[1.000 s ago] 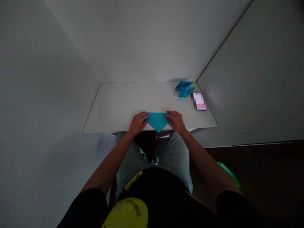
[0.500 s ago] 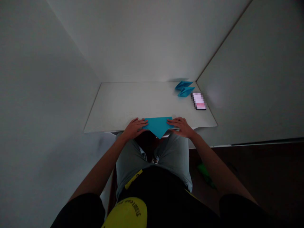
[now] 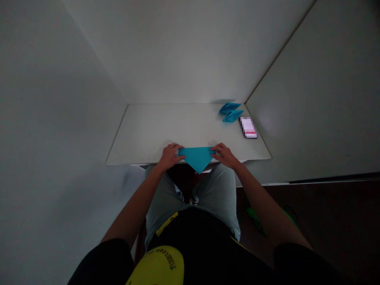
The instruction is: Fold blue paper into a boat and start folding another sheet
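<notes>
A blue sheet of paper [image 3: 198, 158], folded to a straight top edge and a downward point, lies at the table's front edge. Its tip hangs past the edge over my lap. My left hand [image 3: 171, 155] pinches the paper's left corner between bent fingers and thumb. At the opposite corner, my right hand [image 3: 224, 154] grips the paper in the same way. Both corners are partly hidden by the fingers.
Two folded blue paper boats [image 3: 232, 115] sit at the back right of the white table [image 3: 148, 130]. Beside them lies a phone [image 3: 248, 127] with its screen lit and blurred. Walls close in the table at the back and on both sides.
My fingers, which lay flatter along the paper's ends, are now bent and pinching its two corners. The paper has hardly moved.
</notes>
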Motion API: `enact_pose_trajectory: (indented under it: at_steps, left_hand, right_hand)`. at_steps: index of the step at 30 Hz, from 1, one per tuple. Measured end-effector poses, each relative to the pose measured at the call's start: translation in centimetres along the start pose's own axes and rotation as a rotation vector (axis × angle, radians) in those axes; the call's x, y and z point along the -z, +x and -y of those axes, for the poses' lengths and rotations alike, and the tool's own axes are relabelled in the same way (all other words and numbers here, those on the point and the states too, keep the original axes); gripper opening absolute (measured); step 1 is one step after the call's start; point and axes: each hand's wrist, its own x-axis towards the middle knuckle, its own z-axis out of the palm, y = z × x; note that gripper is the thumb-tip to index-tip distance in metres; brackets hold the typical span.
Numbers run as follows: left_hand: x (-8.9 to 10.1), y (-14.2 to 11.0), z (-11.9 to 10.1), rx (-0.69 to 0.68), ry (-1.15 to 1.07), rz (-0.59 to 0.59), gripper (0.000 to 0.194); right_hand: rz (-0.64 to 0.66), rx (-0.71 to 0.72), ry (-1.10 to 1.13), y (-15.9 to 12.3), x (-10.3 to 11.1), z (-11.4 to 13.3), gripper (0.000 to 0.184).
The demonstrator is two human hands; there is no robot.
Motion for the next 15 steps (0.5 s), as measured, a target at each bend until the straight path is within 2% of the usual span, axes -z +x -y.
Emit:
enact_pose_trajectory:
  at_steps: [3,5,10,15]
  left_hand:
    - [0.4,0.7,-0.1,0.077,0.056,0.03,0.061]
    - [0.6,1.1,-0.2,0.095,0.069,0.069,0.061]
    - [1.0,1.6,-0.6,0.144,0.08,0.139,0.049]
    - [0.9,1.6,-0.9,0.175,0.043,0.13,0.046]
  right_hand:
    - [0.012,-0.077,0.042,0.2,0.1,-0.6,0.056]
    - [0.04,-0.099,0.057,0.3,0.2,-0.8,0.062]
    - [0.087,-0.094,0.079,0.8,0.6,-0.9,0.055]
    - [0.062,-0.115,0.119,1.0,0.6,-0.5,0.048]
